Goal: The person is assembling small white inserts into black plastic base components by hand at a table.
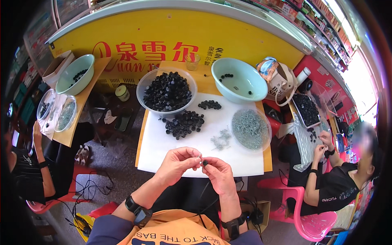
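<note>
Above the front edge of the white-covered table [163, 157], my two hands meet fingertip to fingertip. My right hand [220, 173] pinches a small round black piece [204, 163]. Thumb and forefinger of my left hand [179, 164] are pressed together beside it on a thin, pale piece [199, 155], too small to name. Beyond them lies a loose heap of black round pieces [183, 124], with a smaller, neater group of black pieces [210, 105] to its right. A small scatter of thin pale-grey pieces [221, 140] lies nearer my hands.
A clear bowl heaped with black pieces [167, 90] stands at the back. A pale green basin [239, 79] holds a few more. The round tray of pale-grey pieces [251, 130] sits right. Co-workers sit at a left table [87, 96] and on a pink chair [300, 212].
</note>
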The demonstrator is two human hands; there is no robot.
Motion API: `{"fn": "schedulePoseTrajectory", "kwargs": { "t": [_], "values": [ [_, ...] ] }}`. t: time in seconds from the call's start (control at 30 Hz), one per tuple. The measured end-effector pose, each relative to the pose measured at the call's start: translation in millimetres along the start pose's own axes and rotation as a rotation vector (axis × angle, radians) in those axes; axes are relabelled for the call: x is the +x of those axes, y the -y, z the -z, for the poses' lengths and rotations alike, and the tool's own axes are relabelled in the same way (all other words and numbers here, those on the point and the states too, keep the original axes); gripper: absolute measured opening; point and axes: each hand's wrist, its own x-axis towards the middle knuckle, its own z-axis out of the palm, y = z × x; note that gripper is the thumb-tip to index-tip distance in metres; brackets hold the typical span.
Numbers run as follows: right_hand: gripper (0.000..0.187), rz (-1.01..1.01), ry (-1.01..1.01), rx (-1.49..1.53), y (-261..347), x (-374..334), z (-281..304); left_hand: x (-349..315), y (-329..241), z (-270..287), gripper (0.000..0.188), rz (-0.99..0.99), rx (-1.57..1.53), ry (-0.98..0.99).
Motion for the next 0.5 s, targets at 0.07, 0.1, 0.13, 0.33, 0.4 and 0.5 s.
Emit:
{"fn": "schedulePoseTrajectory", "kwargs": {
  "t": [0.07, 0.1, 0.13, 0.33, 0.4, 0.5],
  "values": [
    [0.026, 0.006, 0.022, -0.011, -3, 1, -8, -3, 0, 3, 0.008, 0.000, -0.032, -0.016],
    [0.024, 0.032, -0.010, -0.055, -4, 2, -12, -3, 0, 3, 0.006, 0.002, -0.035, -0.060],
    [0.023, 0.060, -0.043, -0.099, -4, 2, -14, -2, 1, 3, 0.005, 0.005, -0.038, -0.103],
    [0.022, 0.075, -0.197, -0.168, -16, 4, 6, 35, 38, 50, 0.016, 0.081, 0.662, -0.260],
    [0.021, 0.082, -0.211, -0.161, -17, 2, 12, 51, 44, 49, 0.020, 0.092, 0.802, -0.274],
    [0.021, 0.083, -0.218, -0.157, -15, -1, 16, 72, 68, 57, 0.020, -0.255, 1.164, -0.210]
  ]
}}
